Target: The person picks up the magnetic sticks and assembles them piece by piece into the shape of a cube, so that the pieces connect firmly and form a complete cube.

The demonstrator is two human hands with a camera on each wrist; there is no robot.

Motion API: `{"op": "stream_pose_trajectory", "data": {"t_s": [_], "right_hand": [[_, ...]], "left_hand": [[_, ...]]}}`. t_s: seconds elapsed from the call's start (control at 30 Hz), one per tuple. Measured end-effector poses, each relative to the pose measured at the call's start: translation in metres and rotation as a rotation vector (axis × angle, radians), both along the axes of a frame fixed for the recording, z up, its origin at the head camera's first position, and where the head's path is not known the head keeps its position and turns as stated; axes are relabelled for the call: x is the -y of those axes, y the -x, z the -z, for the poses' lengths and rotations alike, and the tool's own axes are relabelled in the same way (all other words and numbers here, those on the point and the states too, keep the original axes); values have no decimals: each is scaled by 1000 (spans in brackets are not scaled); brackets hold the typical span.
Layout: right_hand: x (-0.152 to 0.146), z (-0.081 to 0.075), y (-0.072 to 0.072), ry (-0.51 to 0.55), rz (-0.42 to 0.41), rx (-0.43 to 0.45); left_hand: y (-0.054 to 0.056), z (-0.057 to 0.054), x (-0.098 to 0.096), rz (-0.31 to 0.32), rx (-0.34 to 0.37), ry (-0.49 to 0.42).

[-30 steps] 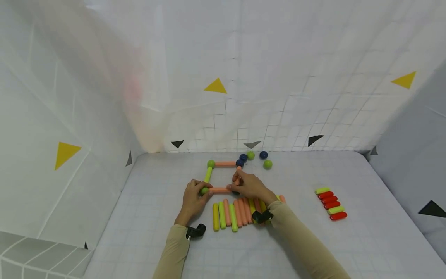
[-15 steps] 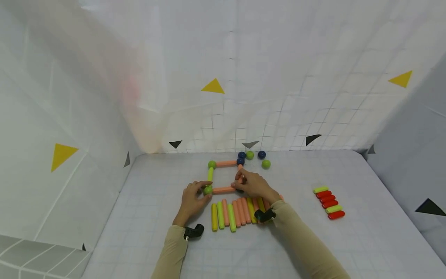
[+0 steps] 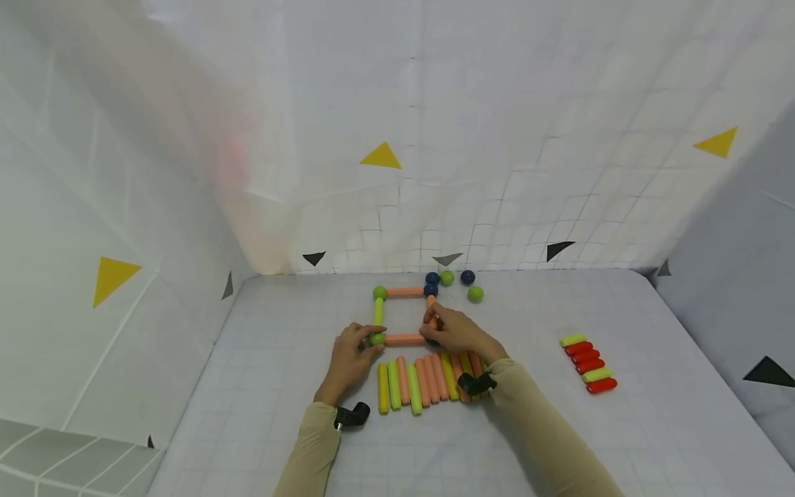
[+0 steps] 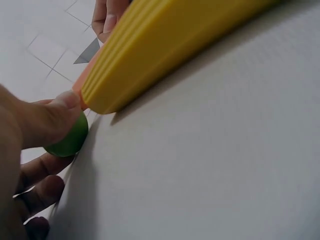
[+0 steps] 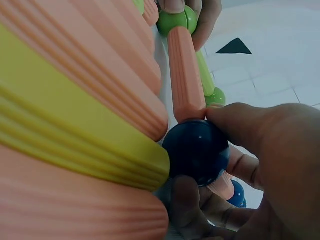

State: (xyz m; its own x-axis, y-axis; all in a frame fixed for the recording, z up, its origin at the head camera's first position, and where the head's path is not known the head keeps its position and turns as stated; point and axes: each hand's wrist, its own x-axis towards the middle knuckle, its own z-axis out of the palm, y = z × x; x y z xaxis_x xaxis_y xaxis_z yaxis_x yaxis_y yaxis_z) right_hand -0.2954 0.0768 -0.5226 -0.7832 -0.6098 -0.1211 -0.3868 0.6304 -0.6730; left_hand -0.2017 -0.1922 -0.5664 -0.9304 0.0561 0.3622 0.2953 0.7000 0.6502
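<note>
A four-sided frame of rods and balls lies on the table. My left hand (image 3: 349, 355) grips the green ball (image 4: 70, 137) at its near left corner, thumb on one side and fingers on the other. At the near right corner my right hand (image 3: 459, 333) holds a dark blue ball (image 5: 195, 152) between thumb and fingers; the hand mostly hides this ball in the head view. An orange rod (image 3: 404, 339) joins the two held balls. A light green rod (image 3: 378, 312) forms the left side, another orange rod (image 3: 406, 293) the far side. The right-side orange rod (image 3: 431, 301) is partly covered by my fingers.
A row of yellow, green and orange rods (image 3: 415, 390) lies just in front of the frame, partly under my right wrist. Loose blue and green balls (image 3: 475, 294) sit beyond it. Short red and yellow-green rods (image 3: 585, 357) lie at right. White walls enclose the table.
Both hands have slid the frame's near side a little to the right. The left green rod, slanted before, now stands nearly straight, and the frame looks squarer.
</note>
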Motion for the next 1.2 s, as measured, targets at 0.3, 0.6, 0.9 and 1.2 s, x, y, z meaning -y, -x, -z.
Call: {"op": "stream_pose_trajectory", "data": {"t_s": [0.3,0.6,0.9,1.2], "right_hand": [[-4,4,-5,11,47,-50],[-25,-5,-20,110,172,-71],[-74,-21,-27,24,251,-91],[-104,-23,-32,-180,254,168]], "left_hand": [[-1,-2,-2,30,-25,-29],[0,2,0,47,-108,-69],[1,3,2,44,-83,-89],[-1,6,2,41,-52,-102]]}}
